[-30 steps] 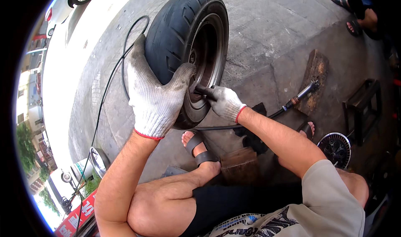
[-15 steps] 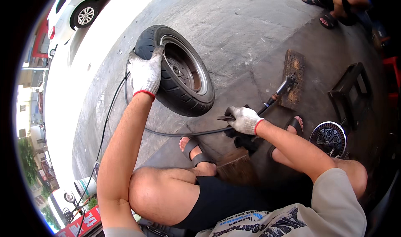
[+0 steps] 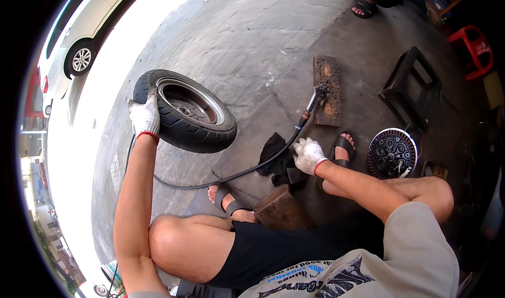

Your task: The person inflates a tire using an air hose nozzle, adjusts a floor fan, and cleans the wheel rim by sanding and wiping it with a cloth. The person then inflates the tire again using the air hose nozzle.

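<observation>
Here, the left hand (image 3: 144, 116) grips the side of the wheel (image 3: 185, 111), which tilts near the floor's (image 3: 252, 51) bright left edge. The right hand (image 3: 309, 156) is well apart from the wheel, just beside the black hose (image 3: 251, 170), with fingers curled in; I cannot tell if it holds anything.

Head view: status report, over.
Left grip on tilted wheel. Right grip near black cloth, hold unclear. Black hose runs between wheel and right grip.
</observation>
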